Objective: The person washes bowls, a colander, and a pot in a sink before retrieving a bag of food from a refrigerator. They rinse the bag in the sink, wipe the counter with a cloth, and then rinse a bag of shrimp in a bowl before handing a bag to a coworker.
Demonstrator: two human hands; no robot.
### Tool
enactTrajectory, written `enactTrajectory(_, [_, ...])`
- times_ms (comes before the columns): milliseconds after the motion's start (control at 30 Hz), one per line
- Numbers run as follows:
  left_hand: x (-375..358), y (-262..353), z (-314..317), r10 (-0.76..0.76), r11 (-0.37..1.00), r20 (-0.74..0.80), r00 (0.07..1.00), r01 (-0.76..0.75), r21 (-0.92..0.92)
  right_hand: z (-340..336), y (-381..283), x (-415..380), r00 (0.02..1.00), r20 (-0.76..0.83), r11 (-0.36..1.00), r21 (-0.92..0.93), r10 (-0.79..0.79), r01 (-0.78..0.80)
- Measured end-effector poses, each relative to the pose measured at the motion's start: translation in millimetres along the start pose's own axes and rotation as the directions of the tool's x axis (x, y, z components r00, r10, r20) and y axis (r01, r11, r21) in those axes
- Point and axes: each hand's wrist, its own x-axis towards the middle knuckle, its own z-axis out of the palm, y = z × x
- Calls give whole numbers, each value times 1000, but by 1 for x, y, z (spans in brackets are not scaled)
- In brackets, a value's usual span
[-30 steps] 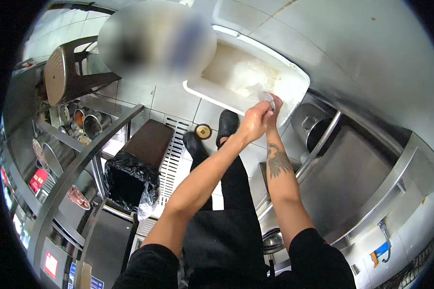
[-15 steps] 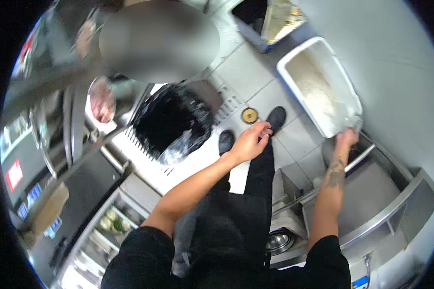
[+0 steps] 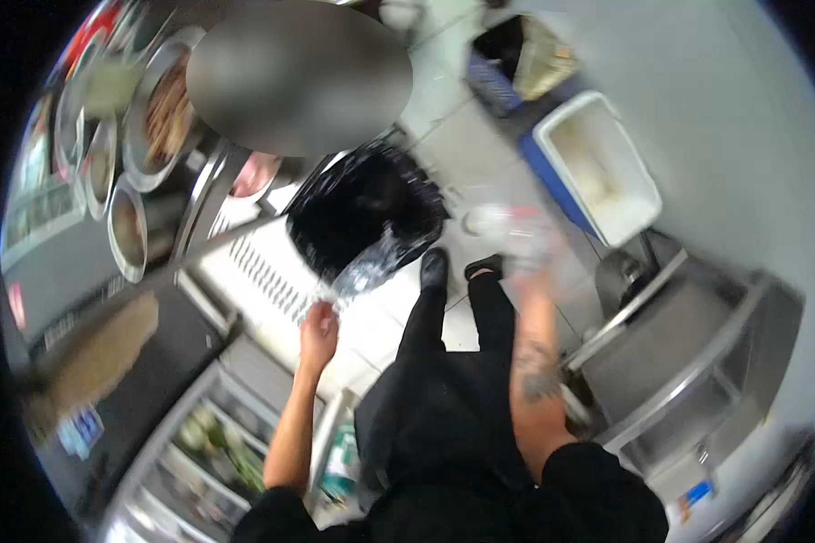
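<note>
- Two bare hands are at work, the left hand (image 3: 319, 337) at 8 o'clock from the middle of the view and the right hand (image 3: 534, 271) at 3 o'clock.
- Left hand: fingers curled inward, just beside the lower end of a crumpled strip of clear plastic film (image 3: 369, 267); whether it grips the film I cannot tell.
- Right hand: badly blurred, with a pale, see-through plastic bag (image 3: 514, 226) at its fingers; how far they are closed I cannot tell.
- The bag sits between 2 and 3 o'clock, filmy and whitish, with a reddish smear of colour along its upper right; its edges are lost in motion blur.
- The film is glossy and wrinkled, draped from the near rim of a wide, rectangular bin lined in shiny black plastic (image 3: 317, 204), at 11 o'clock.
- At 2 o'clock, a rectangular tub with blue sides and a white inside (image 3: 641, 185) shows pale brownish residue on its floor.
</note>
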Motion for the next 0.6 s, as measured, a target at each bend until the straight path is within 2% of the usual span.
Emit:
enactTrajectory(33, [-6,-3,-4,-78,990,-3,997,77,-117,31,29,6,998,19,987,-150,-56,58])
enactTrajectory(100, [-11,-10,-9,-144,977,48,988,150,-154,90,86,17,984,56,883,-436,-168,176])
enactTrajectory(133, [-10,-10,-5,-100,981,69,993,110,-158,117,98,35,975,169,819,-533,-142,211])
enactTrajectory(167, [-20,-18,-11,-95,985,66,993,104,-141,127,71,33,980,192,906,-423,55,32])
enactTrajectory(200, [-23,-17,-11,-73,997,46,996,71,38,137,95,43,981,106,862,-468,-162,193])
enactTrajectory(233, [-22,-22,-8,7,1000,63,998,-8,29,135,86,43,979,37,867,-458,-201,196])
enactTrajectory(300, [-2,-29,19,-53,998,47,997,52,33,113,72,59,998,55,985,-167,-21,30])
enactTrajectory(333, [14,-38,32,197,968,48,979,-202,151,91,57,58,997,70,996,-77,-36,41])
enactTrajectory(367, [26,-25,44,250,909,90,964,-266,322,64,48,59,996,67,984,-161,-62,72])
enactTrajectory(400, [40,-22,56,276,868,144,950,-311,387,37,41,59,994,29,964,-243,-102,106])
enactTrajectory(433, [54,-24,66,141,856,207,968,-224,465,9,37,61,996,31,950,-298,-84,89])
enactTrajectory(467, [65,-32,76,122,841,196,973,-206,500,-18,26,58,1000,-8,939,-345,-16,12])
enactTrajectory(500, [76,-48,83,105,823,184,977,-189,535,-44,18,54,998,-56,948,-317,22,-39])
enactTrajectory(567, [122,-147,92,194,878,373,908,-329,346,-83,6,46,990,-131,955,-287,41,-78])
enactTrajectory(600, [134,-158,87,19,946,287,958,-110,304,-105,1,38,986,-164,963,-271,-43,-3])
